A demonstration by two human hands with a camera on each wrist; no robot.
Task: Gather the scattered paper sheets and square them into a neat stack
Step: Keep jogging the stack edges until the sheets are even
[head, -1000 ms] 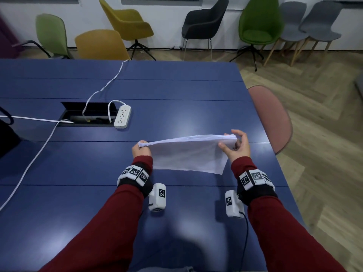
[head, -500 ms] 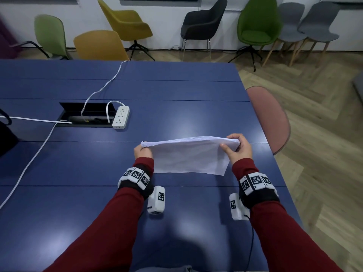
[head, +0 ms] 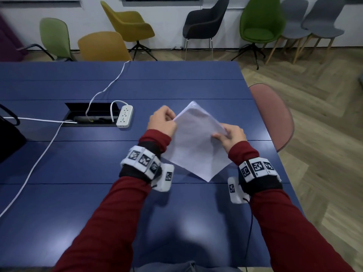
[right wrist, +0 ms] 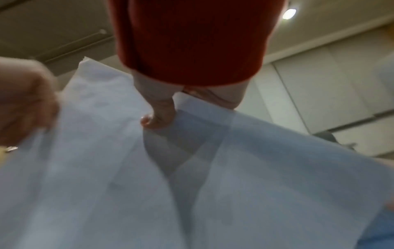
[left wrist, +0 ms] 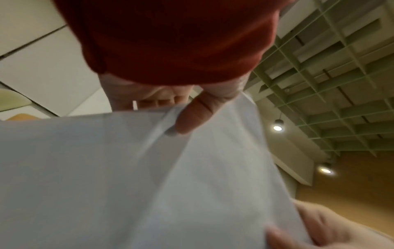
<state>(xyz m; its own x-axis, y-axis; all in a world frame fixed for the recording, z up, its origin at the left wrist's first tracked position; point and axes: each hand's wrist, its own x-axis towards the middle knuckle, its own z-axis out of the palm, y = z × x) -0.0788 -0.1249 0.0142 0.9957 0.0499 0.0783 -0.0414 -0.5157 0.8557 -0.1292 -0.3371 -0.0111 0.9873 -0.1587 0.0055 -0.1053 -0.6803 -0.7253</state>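
While gripped on opposite edges, stack of paper sheets (head: 196, 142) held in the air between both hands, turned like a diamond, one corner pointing away, the lowest corner hanging just over the blue worktop (head: 78, 193); whether that corner touches cannot be told. Left hand (head: 164, 121) curled on the upper left edge, thumb (left wrist: 192, 116) pressed on the near face, other fingers behind the sheets. Right hand (head: 230, 137) pinching the right edge, thumb (right wrist: 158, 116) on the near face, fingers showing as a shadow through the paper. Sheets seen from both wrist views as overlapping layers, edges not quite level. Well to the left of the left hand, white power strip (head: 124, 116) lying beside a black cable hatch (head: 90, 114), white cords running off leftward. Beyond the right hand, pink chair (head: 273, 116) against the worktop edge.
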